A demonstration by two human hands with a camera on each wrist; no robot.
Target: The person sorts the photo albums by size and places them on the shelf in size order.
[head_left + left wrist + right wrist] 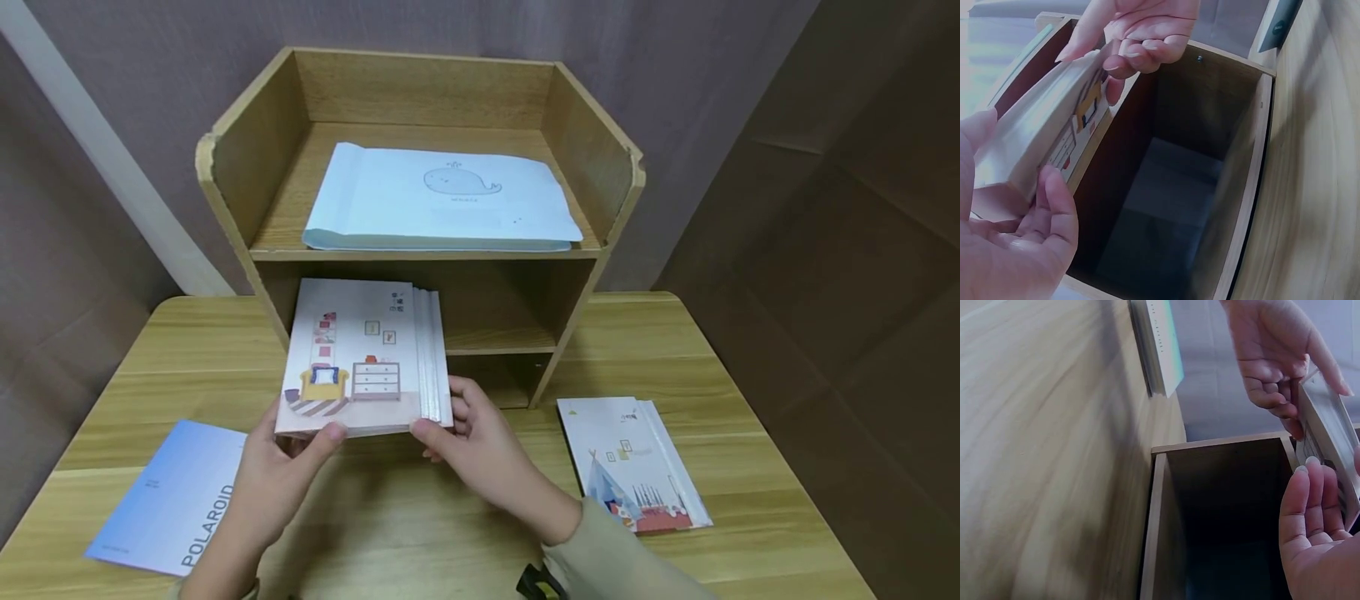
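Note:
A small stack of notebooks (352, 342) with pale covers is held level at the opening of the wooden shelf's middle compartment. The top cover shows a yellow armchair and a chest of drawers. My left hand (273, 479) grips the near left corner, thumb on top and fingers underneath. At the near right corner, my right hand (483, 442) pinches the stack, its thumb on the near edge. In the left wrist view the notebooks (1035, 125) appear edge-on between both hands. How far the far end reaches inside is hard to tell.
The wooden shelf (420, 254) stands at the table's back. A white whale-print packet (442, 200) lies on its top tier. A blue POLAROID booklet (165, 500) is on the table at left. Another pale notebook (630, 458) with a tent picture lies at right.

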